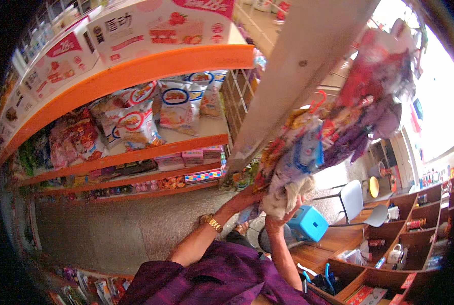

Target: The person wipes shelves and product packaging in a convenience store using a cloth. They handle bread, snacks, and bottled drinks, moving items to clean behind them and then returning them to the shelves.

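In the head view, hanging packaged goods [288, 148] crowd together beside a pale shelf post, blurred in places. My right hand [282, 217] grips a cream cloth item [288, 196] at their lower end. From the left, my left hand [253, 195] reaches in against the same goods, its fingers hidden behind them. A gold-coloured metal bracelet or watch band [211, 223] circles the left wrist. Just above my hands hangs a blue and white packet [307, 150]. A small red hook [318, 100] sticks out near the top of the bunch.
Orange-edged shelves [181, 146] with snack bags [179, 105] and cartons [166, 32] stand on the left. The wide post [288, 72] slants overhead. A blue plastic stool [309, 224], a grey chair [351, 202] and wooden compartments [383, 248] are on the right.
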Motion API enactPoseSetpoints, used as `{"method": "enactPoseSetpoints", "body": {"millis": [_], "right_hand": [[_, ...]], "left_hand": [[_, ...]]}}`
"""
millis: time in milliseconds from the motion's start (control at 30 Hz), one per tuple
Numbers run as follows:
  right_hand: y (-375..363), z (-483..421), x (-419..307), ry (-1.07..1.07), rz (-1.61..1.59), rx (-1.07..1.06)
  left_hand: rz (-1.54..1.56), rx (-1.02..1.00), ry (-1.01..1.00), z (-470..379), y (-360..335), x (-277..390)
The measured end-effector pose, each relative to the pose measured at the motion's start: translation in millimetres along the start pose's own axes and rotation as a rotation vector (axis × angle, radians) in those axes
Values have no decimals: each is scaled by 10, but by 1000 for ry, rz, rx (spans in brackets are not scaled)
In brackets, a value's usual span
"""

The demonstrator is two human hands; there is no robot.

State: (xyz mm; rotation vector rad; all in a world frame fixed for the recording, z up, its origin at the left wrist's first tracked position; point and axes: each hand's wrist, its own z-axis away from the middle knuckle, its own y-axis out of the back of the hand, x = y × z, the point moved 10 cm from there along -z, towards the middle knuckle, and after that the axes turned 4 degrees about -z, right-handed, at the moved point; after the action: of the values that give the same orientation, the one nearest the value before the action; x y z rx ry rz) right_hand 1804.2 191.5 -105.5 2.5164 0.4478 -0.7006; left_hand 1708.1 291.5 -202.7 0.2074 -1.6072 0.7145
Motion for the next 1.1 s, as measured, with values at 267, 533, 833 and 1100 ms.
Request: {"method": "enactPoseSetpoints", "body": {"millis": [267, 533, 833, 1100], "right_hand": [[-725, 1566, 1337, -637, -57, -451], [-969, 1949, 1286, -832, -340, -862], [-43, 1131, 1902, -993, -542, -355], [664, -789, 1853, -556, -569, 70]], "left_hand": [[89, 151, -62, 401, -74, -22], [-27, 262, 25, 472, 262, -617], [-411, 707, 449, 1192, 803, -1240], [-190, 317, 539, 579, -472, -948]]}}
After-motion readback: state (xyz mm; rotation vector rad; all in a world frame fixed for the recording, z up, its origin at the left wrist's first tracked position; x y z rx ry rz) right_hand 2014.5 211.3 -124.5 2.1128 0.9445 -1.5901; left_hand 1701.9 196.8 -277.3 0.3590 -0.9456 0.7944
